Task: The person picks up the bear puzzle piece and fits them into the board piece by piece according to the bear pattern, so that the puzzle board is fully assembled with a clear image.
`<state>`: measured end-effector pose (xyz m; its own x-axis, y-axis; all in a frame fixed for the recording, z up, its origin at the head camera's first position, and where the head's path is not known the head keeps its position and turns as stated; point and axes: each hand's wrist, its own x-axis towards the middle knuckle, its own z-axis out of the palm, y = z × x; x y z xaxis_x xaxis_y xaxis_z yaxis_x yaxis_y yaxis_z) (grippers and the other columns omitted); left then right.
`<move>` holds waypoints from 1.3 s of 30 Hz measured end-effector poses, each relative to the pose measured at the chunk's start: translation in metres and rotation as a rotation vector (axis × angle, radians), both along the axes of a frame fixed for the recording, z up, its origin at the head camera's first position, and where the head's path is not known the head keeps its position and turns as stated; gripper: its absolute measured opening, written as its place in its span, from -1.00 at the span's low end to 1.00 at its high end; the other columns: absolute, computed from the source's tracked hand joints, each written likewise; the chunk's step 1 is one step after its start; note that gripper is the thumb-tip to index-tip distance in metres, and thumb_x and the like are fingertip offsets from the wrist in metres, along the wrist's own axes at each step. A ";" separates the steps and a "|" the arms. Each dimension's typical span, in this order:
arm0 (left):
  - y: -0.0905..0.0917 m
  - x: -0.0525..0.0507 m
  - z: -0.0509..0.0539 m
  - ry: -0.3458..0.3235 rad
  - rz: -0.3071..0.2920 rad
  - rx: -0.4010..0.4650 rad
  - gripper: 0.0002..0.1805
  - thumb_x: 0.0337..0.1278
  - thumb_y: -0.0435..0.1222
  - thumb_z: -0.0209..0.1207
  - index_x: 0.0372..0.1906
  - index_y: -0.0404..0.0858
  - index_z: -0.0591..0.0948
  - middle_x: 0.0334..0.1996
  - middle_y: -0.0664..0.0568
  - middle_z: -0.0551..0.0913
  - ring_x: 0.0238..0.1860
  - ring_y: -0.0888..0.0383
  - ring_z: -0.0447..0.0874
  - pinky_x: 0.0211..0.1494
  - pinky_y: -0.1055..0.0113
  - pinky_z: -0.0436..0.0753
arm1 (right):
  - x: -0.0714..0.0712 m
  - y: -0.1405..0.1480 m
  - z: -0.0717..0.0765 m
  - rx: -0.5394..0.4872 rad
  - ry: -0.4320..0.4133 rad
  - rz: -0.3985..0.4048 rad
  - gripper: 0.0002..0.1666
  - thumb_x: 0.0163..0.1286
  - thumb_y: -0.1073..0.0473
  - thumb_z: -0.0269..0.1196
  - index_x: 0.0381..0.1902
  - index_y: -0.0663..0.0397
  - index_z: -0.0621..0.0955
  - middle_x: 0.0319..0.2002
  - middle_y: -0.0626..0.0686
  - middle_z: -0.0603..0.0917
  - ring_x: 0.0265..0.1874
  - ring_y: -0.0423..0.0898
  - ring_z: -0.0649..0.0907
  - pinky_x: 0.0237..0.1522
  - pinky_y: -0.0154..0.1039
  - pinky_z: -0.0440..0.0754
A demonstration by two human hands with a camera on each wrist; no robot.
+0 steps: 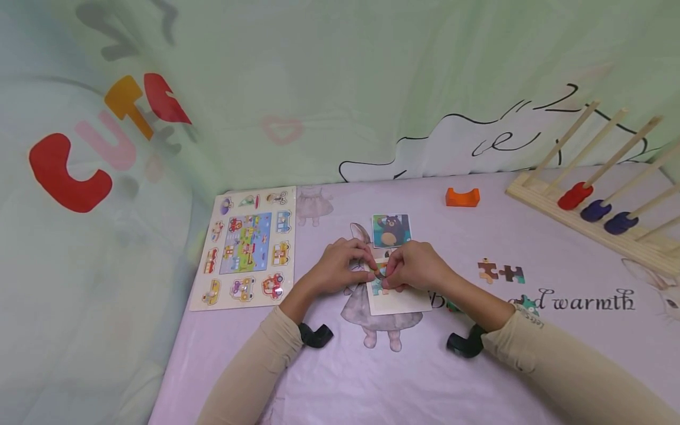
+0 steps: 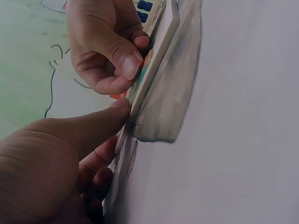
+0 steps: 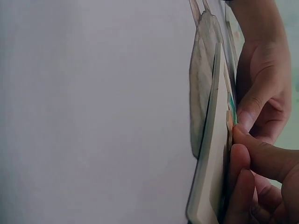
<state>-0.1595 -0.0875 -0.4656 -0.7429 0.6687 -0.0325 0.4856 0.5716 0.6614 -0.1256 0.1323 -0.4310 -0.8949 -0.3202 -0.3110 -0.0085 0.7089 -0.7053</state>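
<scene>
A pale puzzle board (image 1: 404,303) lies in front of me with a few coloured pieces at its upper left. My left hand (image 1: 339,267) bends thumb and index finger together at an orange puzzle piece (image 1: 379,274) there. From the other side, my right hand (image 1: 417,268) pinches at the same piece, its curled fingers covering much of the board. Seen edge-on in the right wrist view, the orange puzzle piece (image 3: 229,120) stands slightly proud of the board, and the two thumbs almost meet. Just beyond is a bear picture card (image 1: 392,231).
Two joined puzzle pieces (image 1: 501,272) lie to the right, and a teal piece (image 1: 527,304) sits near the right forearm. A peg puzzle (image 1: 245,243) is at left. Behind stand an orange block (image 1: 462,198) and a wooden peg rack (image 1: 600,224). Black wrist mounts hang under both forearms.
</scene>
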 end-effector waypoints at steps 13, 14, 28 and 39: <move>0.000 0.000 0.000 -0.006 0.006 -0.013 -0.82 0.16 -0.07 0.41 -0.16 0.03 0.77 0.13 0.17 0.61 0.16 0.09 0.45 0.27 0.00 0.33 | -0.001 0.003 0.002 -0.034 -0.078 -0.036 -0.83 0.22 0.10 0.51 -0.43 0.03 0.75 -0.61 -0.02 0.71 -0.59 -0.12 0.67 -0.49 -0.32 0.48; 0.000 0.000 0.000 -0.006 0.005 -0.013 -0.82 0.16 -0.07 0.40 -0.16 0.03 0.77 0.13 0.16 0.61 0.18 0.08 0.45 0.29 -0.01 0.32 | -0.001 0.004 0.002 -0.038 -0.084 -0.039 -0.82 0.24 0.08 0.49 -0.41 0.04 0.74 -0.61 -0.02 0.71 -0.60 -0.12 0.67 -0.51 -0.33 0.47; 0.002 0.000 0.000 -0.012 0.006 -0.024 -0.84 0.16 -0.04 0.41 -0.18 0.08 0.75 0.14 0.20 0.62 0.24 0.09 0.45 0.31 -0.02 0.33 | -0.002 0.016 0.002 0.070 0.037 -0.054 -0.68 0.19 -0.03 0.53 -0.51 0.01 0.66 -0.70 -0.05 0.56 -0.71 -0.13 0.60 -0.57 -0.29 0.39; 0.002 -0.001 -0.001 -0.011 0.021 -0.024 -0.81 0.13 -0.04 0.43 -0.17 0.09 0.72 0.12 0.25 0.64 0.21 0.13 0.44 0.29 0.02 0.34 | -0.007 0.016 -0.001 0.111 0.076 -0.057 -0.68 0.17 -0.02 0.54 -0.55 -0.01 0.66 -0.71 -0.05 0.54 -0.66 -0.10 0.52 -0.56 -0.28 0.34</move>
